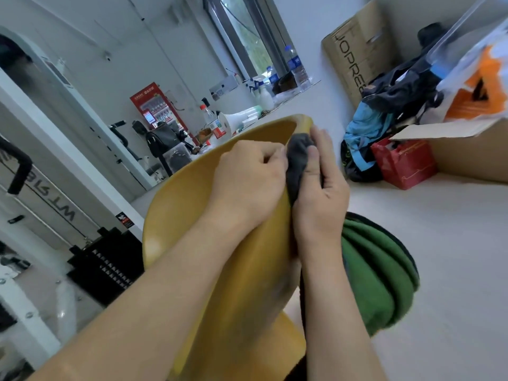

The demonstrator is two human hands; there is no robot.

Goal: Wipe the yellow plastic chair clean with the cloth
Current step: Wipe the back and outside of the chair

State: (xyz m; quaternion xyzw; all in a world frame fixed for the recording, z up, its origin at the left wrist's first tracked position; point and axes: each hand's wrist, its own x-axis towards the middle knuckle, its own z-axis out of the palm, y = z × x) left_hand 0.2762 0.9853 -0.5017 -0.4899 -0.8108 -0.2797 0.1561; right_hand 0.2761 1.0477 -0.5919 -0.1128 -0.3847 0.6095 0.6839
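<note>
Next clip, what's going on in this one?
A person is wiping a yellow plastic chair with a dark grey cloth. The right hand has its grip on the bunched cloth and presses it against the chair's edge, near the upper corner. The left hand holds the chair shell beside it, fingers curled over the rim. A green fabric bundle lies on the floor behind the chair.

**What I can't make out**

Most of the dark cloth (pixel 298 163) is buried between my hands, under my right fingers (pixel 316 160). The yellow chair (pixel 192 204) runs off the bottom edge below my wrists. Far beyond my fingers, the bottle labels are too small to read.
</note>
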